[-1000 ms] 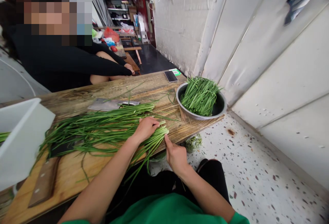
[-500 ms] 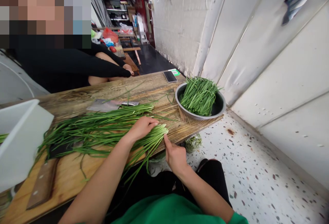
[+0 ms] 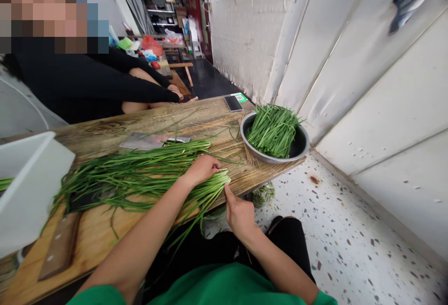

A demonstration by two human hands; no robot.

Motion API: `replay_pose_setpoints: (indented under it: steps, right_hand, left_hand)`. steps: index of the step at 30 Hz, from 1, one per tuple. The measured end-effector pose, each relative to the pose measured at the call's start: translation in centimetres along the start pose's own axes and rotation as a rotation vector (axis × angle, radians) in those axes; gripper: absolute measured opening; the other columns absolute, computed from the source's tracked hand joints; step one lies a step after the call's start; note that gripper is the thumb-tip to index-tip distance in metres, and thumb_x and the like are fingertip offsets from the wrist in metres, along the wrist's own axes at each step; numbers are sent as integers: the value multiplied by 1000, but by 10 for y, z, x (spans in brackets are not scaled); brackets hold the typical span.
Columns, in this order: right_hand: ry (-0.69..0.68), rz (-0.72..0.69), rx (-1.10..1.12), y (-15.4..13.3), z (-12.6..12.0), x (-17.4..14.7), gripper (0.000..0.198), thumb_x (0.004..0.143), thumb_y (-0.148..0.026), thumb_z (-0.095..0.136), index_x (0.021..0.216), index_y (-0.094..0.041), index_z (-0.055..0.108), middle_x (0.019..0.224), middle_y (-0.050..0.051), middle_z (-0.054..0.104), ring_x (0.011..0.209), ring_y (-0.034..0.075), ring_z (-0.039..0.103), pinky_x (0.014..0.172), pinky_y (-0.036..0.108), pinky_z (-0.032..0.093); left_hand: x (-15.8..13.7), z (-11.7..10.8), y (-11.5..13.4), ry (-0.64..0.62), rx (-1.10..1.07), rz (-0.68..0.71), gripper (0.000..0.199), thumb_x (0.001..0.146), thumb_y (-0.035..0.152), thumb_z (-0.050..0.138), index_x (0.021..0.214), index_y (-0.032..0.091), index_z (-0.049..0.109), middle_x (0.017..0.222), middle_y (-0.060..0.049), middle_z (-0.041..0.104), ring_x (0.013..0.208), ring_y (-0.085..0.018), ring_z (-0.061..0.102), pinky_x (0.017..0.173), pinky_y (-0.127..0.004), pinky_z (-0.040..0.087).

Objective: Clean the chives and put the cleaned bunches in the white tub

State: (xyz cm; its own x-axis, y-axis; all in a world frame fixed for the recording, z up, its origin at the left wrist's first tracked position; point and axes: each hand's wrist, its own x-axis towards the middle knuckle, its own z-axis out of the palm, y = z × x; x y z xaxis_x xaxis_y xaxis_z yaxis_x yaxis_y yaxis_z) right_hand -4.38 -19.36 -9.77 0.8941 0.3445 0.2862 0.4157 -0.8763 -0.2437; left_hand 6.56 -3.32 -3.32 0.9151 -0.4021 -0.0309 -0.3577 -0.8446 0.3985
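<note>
A layer of long green chives [image 3: 140, 167] lies along the bench, pale stem ends towards the right. My left hand [image 3: 204, 169] rests over these stems near their cut ends, its fingers curled closed on some of them. Against the pale tips is the outstretched index finger of my right hand [image 3: 240, 211], while its other fingers are folded in. A thin tan stick, looking like a bamboo skewer [image 3: 249, 256], shows below that hand, in line with the index finger; most of it is hidden. Several loose chives droop over the bench edge.
Behind the chives lies a cleaver [image 3: 142, 141]. Another knife, with a wooden handle [image 3: 60, 246], rests on the cutting board [image 3: 94, 239]. A metal bowl [image 3: 273, 159] of chives, loose skewers [image 3: 249, 153] and a phone [image 3: 233, 103] are rightward. A white bin [image 3: 38, 193] stands left; a person sits opposite.
My left hand has shifted slightly right along the stems, its fingers curling in more. The right index finger stays at the stem ends. The view has shifted a little.
</note>
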Motion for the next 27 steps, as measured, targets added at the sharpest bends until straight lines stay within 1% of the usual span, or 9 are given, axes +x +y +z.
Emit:
replay_pose_setpoints:
  steps: [6,11,15,27]
  right_hand:
    - [-27,6,2,0,-2,1,51,77,-12,39,128,-10,39,70,5,66,56,12,59,50,19,38]
    - [-29,13,10,0,-3,2,51,77,-12,39,128,-10,38,71,5,67,57,12,60,50,19,39]
    - [-29,2,13,1,-3,2,50,78,-12,39,128,-9,39,72,5,67,57,13,60,51,19,39]
    - [2,-8,14,2,1,2,50,78,-12,39,128,-9,39,71,6,66,56,12,59,50,18,39]
  left_hand:
    - [-5,5,-3,32,-59,-26,21,73,29,48,74,19,67,72,-2,66,64,-14,56,59,-22,36]
    - [-7,6,-4,71,-92,-65,22,73,31,48,74,18,66,73,-2,66,64,-14,56,57,-22,36]
    - [-6,8,-5,57,-129,-100,24,72,32,48,74,16,65,73,-3,66,65,-15,57,58,-22,37]
    - [-5,8,-7,35,-177,-125,26,73,34,48,74,15,66,73,-4,67,66,-15,58,59,-22,37]
